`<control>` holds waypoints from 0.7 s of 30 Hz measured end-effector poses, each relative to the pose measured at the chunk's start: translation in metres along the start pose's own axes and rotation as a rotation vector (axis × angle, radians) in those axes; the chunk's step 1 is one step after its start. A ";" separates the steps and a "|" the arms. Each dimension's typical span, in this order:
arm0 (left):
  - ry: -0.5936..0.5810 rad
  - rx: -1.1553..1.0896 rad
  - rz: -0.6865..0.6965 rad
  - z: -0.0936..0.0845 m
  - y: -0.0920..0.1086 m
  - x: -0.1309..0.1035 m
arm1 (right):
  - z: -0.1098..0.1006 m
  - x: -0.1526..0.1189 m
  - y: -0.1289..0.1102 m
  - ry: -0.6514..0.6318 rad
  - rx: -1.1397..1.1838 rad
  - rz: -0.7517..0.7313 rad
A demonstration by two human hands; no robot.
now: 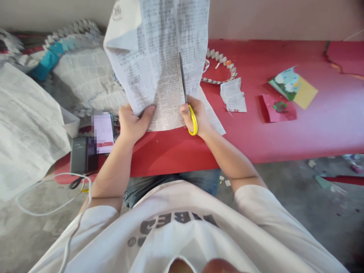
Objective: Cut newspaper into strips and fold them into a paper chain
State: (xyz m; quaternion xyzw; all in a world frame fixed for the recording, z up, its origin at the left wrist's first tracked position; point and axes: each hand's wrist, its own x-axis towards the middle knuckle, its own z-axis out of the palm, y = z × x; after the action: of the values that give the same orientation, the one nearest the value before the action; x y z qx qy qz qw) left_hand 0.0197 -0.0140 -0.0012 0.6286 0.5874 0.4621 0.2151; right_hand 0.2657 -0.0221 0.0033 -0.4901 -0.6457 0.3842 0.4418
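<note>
I count one pair of yellow-handled scissors (194,123), its ring in the closed grip of the right hand (199,113) and its blade over one large printed sheet (167,76), whose near left edge the left hand (132,121) pinches under the thumb; how wide the blades stand I cannot tell. Left of them I see one phone (106,131) and one black device (79,153), and to the right one paper scrap (233,94) and two cards (284,85). Everything counted is on or above a red table (256,136), with a pale wall (284,19) on the far side and grey floor (273,193) on the near.
</note>
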 end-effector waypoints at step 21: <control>-0.046 -0.022 0.037 0.005 -0.009 0.001 | -0.012 0.005 -0.003 0.060 -0.031 0.010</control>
State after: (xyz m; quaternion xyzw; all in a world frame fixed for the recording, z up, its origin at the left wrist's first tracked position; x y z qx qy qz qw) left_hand 0.0185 -0.0094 -0.0105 0.6474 0.5655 0.4579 0.2267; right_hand 0.2755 -0.0173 0.0104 -0.5114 -0.6355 0.3615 0.4515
